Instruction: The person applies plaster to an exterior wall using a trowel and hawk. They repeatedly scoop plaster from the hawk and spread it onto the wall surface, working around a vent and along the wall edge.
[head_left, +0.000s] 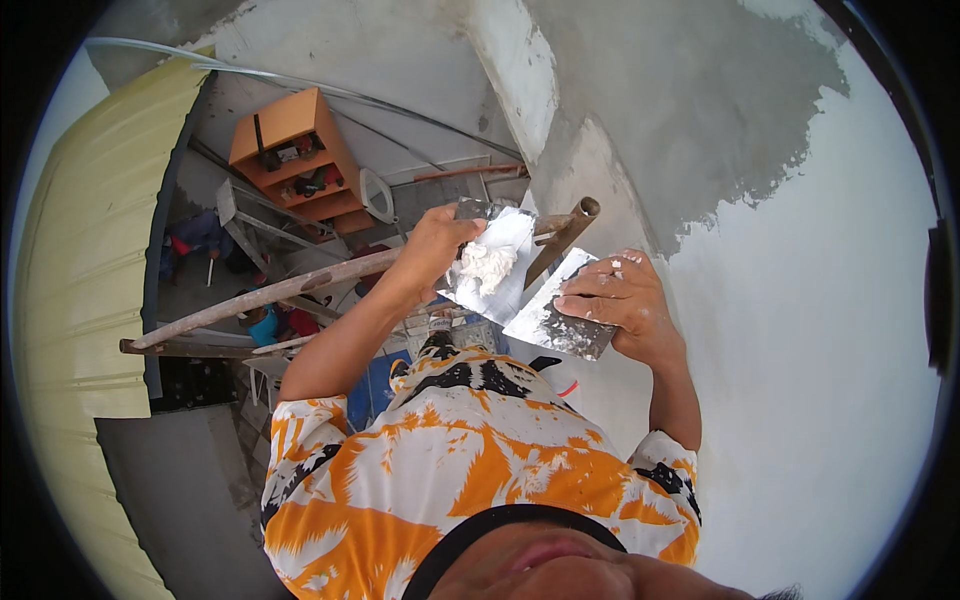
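— Head view: what occupies each hand?

— Left hand: closed around the handle end of a steel trowel, blade tilted, fingers wrapped tight. Right hand: fingers flat and pressed on top of a second steel blade, thumb underneath, blade gripped between.

— Position of the white putty?

— Lump of white putty on the face of the left-hand trowel, just beside the left fingertips and a little left of the right-hand blade. Edges of the two blades near or touching; contact not clear. Smears of white on the right fingers.

— Surroundings relative to the hands?

— Behind and between both hands: wooden scaffold pole running out past the left wrist, and a rusty pipe rising just above the right hand. To the right of the right hand: wall, white and smooth nearby, grey and rough higher up. Far below the left hand: orange shelf unit. Beneath both forearms: orange-and-white patterned shirt.
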